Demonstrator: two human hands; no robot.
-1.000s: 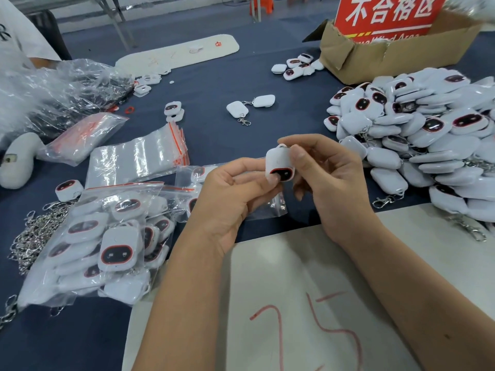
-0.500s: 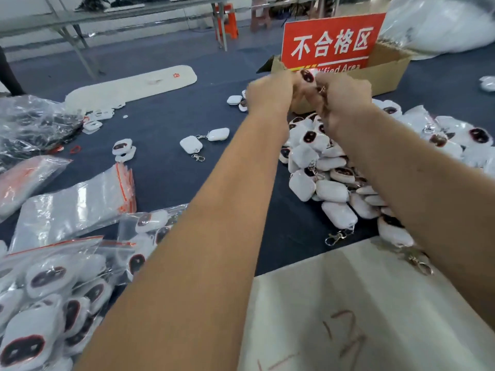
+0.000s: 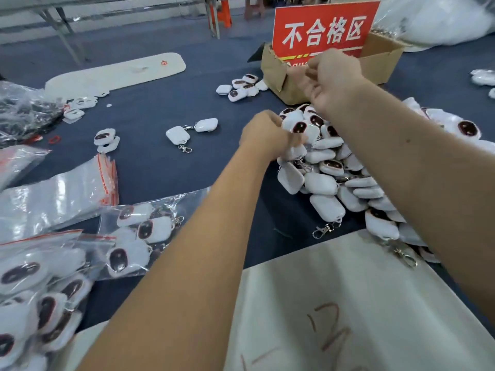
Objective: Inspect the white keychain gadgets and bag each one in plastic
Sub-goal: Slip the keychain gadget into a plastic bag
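White keychain gadgets [image 3: 332,167] lie heaped at right of frame. The left hand [image 3: 265,132] grips one at the heap's edge. The right hand [image 3: 332,76], fingers curled, hovers at the cardboard box [image 3: 380,68]; its grasp cannot be told.

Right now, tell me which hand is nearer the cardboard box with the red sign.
The right hand. It is raised right in front of the cardboard box, overlapping its front wall and the red sign. The left hand is lower and nearer the person, at the pile of white gadgets.

A dark blue table [image 3: 150,111] carries heaped white gadgets [image 3: 321,183], plastic bags [image 3: 56,199], a cardboard box [image 3: 380,65].
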